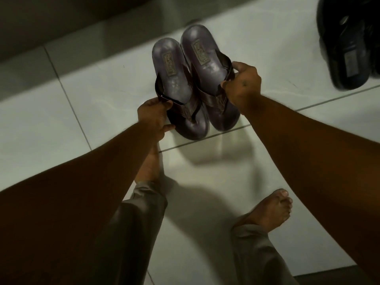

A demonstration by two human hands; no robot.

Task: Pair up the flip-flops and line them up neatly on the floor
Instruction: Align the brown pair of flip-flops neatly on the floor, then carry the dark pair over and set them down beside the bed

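Two dark brown flip-flops lie side by side, soles touching, toes pointing toward me. My left hand grips the strap and outer edge of the left flip-flop. My right hand pinches the strap of the right flip-flop, which sits slightly farther from me. Their shadow falls on the white tiled floor below them, so they may be just above it; I cannot tell whether they touch it.
A black flip-flop lies at the upper right by the frame edge. A dark step or wall base runs along the top left. My bare feet, left and right, stand on the tiles below the pair.
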